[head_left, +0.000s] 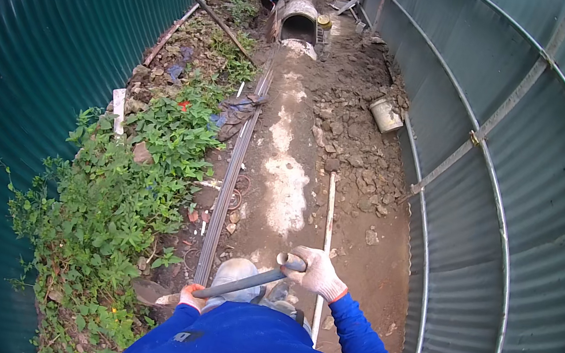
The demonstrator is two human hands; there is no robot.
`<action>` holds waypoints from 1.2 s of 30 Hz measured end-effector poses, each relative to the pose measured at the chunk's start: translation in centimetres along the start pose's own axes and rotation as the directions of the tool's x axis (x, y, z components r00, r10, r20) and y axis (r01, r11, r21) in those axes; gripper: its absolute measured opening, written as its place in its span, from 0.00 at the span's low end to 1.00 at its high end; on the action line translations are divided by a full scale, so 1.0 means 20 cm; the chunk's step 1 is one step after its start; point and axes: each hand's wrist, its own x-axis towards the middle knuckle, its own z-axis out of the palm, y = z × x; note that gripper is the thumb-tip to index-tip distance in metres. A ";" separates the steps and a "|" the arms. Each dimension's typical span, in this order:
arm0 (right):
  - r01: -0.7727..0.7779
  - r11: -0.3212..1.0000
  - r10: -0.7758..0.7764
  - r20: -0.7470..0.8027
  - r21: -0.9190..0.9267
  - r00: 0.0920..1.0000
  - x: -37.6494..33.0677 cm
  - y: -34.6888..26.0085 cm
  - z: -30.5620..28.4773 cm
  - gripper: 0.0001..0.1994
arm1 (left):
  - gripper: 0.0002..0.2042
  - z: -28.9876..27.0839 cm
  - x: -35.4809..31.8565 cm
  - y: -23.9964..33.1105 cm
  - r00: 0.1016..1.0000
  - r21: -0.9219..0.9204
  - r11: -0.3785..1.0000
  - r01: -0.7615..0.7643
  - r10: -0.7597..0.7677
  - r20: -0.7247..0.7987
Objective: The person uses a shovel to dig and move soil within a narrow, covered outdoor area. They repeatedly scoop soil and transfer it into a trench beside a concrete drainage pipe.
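Observation:
Both my hands wear pale work gloves and grip a shovel held across the front of my body. My right hand, with a red cuff edge, wraps round the short tube crosspiece at the end of its grey pipe shaft. Lower on the shaft, my left hand is closed at the left side of my waist. Beyond it, the brownish blade sticks out over the ground at the left, partly in the plants. A long pale pole with a small dark head lies along the dirt, passing beneath my right wrist.
Corrugated metal walls flank this narrow dirt strip. Green plants and long thin metal bars run along the left. Ahead lies a large open-ended concrete pipe. Broken rubble and a tipped bucket are on the right.

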 end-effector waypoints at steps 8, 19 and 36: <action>-0.044 0.999 0.041 0.172 0.017 0.984 1.16 0.39 -0.20 0.17 | 0.04 0.49 0.78 0.27 0.933 0.619 0.737 -0.272 0.360 -0.017; -0.013 1.000 0.016 0.182 -0.018 0.983 2.71 0.47 -0.90 0.16 | 0.14 1.13 2.27 1.35 0.974 -0.175 0.960 0.218 -0.224 -0.018; -0.106 0.970 0.081 0.117 0.219 0.990 4.72 1.46 -1.81 0.16 | 0.13 2.27 3.97 2.69 0.996 0.207 0.978 -0.004 0.022 -0.085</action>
